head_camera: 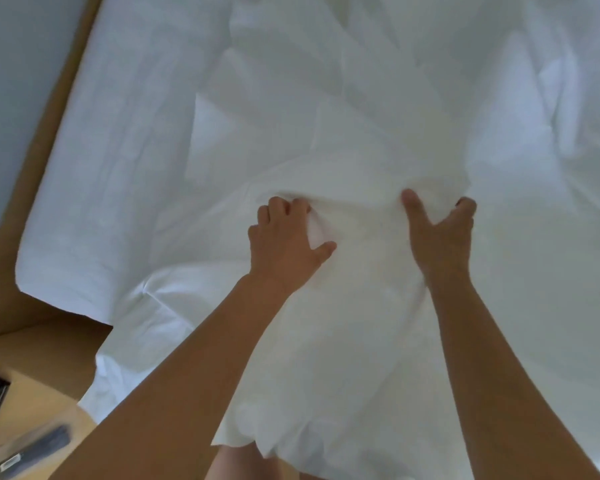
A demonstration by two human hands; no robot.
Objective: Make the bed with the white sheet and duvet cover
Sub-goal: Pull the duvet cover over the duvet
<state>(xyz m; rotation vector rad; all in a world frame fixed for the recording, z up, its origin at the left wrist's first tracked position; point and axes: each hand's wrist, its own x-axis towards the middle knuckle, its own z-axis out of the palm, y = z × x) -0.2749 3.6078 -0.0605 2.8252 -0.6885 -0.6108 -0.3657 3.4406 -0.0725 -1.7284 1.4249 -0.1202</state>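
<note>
Left hand (284, 239) gripped a fold of the duvet cover (361, 323), right hand (440, 233) clutched its bunched ridge: spreading step, and next it probably needed pulling flat across the sheet (118, 168).

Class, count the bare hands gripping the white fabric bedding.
2. The left hand bunches the crumpled white bedding mid-bed; the right hand grips it alongside, further right.
</note>
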